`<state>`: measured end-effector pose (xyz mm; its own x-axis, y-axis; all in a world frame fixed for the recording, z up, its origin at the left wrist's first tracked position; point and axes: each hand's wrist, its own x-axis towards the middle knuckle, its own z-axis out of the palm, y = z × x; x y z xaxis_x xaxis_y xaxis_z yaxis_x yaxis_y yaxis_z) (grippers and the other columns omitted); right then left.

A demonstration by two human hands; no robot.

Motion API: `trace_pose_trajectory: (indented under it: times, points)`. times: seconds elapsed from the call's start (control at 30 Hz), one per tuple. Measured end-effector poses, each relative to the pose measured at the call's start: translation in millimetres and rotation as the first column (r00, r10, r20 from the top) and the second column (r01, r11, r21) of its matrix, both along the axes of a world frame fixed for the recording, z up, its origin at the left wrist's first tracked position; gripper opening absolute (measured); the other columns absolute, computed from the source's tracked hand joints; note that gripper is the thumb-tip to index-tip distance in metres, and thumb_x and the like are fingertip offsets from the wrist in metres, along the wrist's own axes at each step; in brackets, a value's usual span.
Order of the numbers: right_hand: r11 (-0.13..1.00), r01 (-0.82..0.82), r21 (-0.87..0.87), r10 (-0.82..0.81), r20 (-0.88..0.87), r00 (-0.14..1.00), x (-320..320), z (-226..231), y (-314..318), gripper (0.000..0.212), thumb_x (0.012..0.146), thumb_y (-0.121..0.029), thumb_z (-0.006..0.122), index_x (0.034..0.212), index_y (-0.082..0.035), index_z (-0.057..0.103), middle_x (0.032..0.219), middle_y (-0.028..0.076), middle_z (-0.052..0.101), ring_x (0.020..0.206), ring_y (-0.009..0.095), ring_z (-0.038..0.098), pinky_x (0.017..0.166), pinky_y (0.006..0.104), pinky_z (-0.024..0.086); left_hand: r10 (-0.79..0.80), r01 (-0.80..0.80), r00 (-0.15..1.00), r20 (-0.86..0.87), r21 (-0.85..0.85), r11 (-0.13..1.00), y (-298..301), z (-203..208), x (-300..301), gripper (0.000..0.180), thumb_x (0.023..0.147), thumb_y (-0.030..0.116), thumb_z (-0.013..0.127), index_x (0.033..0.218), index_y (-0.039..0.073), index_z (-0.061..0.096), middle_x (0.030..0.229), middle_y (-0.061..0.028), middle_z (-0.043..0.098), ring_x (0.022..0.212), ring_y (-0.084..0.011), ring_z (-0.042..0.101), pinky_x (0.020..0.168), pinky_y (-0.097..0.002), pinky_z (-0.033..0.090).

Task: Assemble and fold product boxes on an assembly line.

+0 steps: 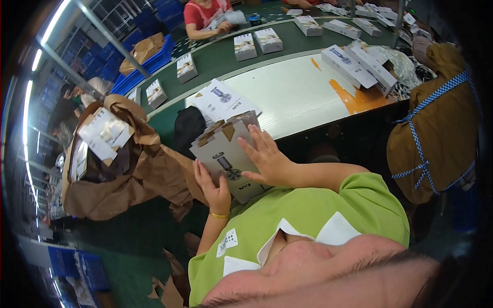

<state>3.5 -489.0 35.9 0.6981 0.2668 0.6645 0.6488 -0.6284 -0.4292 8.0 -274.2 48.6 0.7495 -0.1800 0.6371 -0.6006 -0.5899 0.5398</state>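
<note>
A stack of flat, unfolded white cartons (226, 163) with a printed picture of a fan stands tilted against my body. My left hand (213, 191) grips its lower left side, thumb on the front face. My right hand (269, 157) lies against the upper right of the front face, fingers stretched and spread. Brown inner flaps stick up unevenly along the stack's top edge. Just beyond it, more flat cartons (218, 98) lie on the white tabletop (287, 82). A dark rounded object (189, 126) sits to the left of the stack; its kind is unclear.
Torn brown wrapping paper (120, 192) at left holds more flat cartons (105, 133). Upright boxes (245, 47) stand along the green conveyor (215, 56). Two long boxes (349, 65) lie at right beside clear plastic bags. A tied brown sack (436, 133) stands right; a co-worker (205, 18) sits opposite.
</note>
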Motion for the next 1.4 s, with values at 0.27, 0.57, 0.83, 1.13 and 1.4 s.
trace_pose_trajectory:
  times: [0.27, 0.57, 0.83, 1.13, 1.4]
  points:
    - [0.996, 0.087, 0.033, -0.087, 0.004, 0.996, -10.7, 24.6, 3.8, 0.097, 0.085, -0.050, 0.059, 0.148, -0.004, 0.002, 0.147, 0.034, 0.006, 0.137, 0.050, 0.009, 0.110, 0.0575, 0.010, -0.038, 0.016, 0.969, 0.246, 0.089, 0.996, 5.2, 26.0, -8.9, 0.071, 0.081, -0.006, 0.058, 0.143, -0.002, 0.025, 0.148, -0.0226, 0.026, 0.133, -0.0346, 0.034, 0.106, -0.0379, 0.032]
    - [0.825, -0.121, 0.553, 0.296, -0.240, 0.925, -5.5, 36.1, -2.1, 0.084, 0.087, -0.043, 0.061, 0.144, 0.000, 0.016, 0.141, 0.028, 0.029, 0.137, 0.037, 0.024, 0.110, 0.0456, 0.022, -0.397, 0.408, 0.912, -0.105, 0.125, 0.904, -13.6, 59.6, -21.0, 0.060, 0.076, -0.010, 0.064, 0.132, -0.001, 0.045, 0.113, -0.0209, 0.061, 0.094, -0.0284, 0.066, 0.076, -0.0323, 0.054]
    - [0.511, -0.085, 0.855, 0.515, -0.226, 0.827, 4.1, 37.7, -5.1, 0.049, 0.087, -0.026, 0.067, 0.119, -0.005, 0.037, 0.122, 0.011, 0.048, 0.121, 0.017, 0.042, 0.103, 0.0336, 0.033, -0.560, 0.568, 0.823, -0.093, 0.106, 0.817, -18.2, 41.0, -4.7, 0.071, 0.077, -0.010, 0.061, 0.141, 0.006, 0.034, 0.136, -0.0267, 0.042, 0.119, -0.0382, 0.050, 0.095, -0.0420, 0.044]
    - [0.084, -0.040, 0.996, 0.721, -0.033, 0.692, -4.4, 37.7, -2.1, 0.033, 0.096, -0.017, 0.050, 0.124, -0.006, 0.036, 0.118, 0.007, 0.049, 0.114, 0.012, 0.045, 0.098, 0.0290, 0.037, -0.428, 0.310, 0.844, 0.325, 0.355, 0.882, -8.2, 22.8, 5.4, 0.087, 0.072, 0.009, 0.076, 0.144, 0.016, 0.028, 0.126, -0.0273, 0.040, 0.104, -0.0408, 0.052, 0.080, -0.0424, 0.048]
    - [0.281, -0.221, 0.934, 0.828, -0.120, 0.548, -10.3, 48.4, 0.7, 0.051, 0.089, 0.001, 0.047, 0.138, -0.012, 0.039, 0.135, 0.008, 0.042, 0.123, 0.016, 0.042, 0.103, 0.0284, 0.034, -0.423, 0.309, 0.867, 0.265, 0.382, 0.871, -3.8, 37.8, -18.4, 0.086, 0.069, 0.015, 0.080, 0.138, 0.009, 0.029, 0.120, -0.0288, 0.044, 0.098, -0.0413, 0.055, 0.072, -0.0427, 0.051]
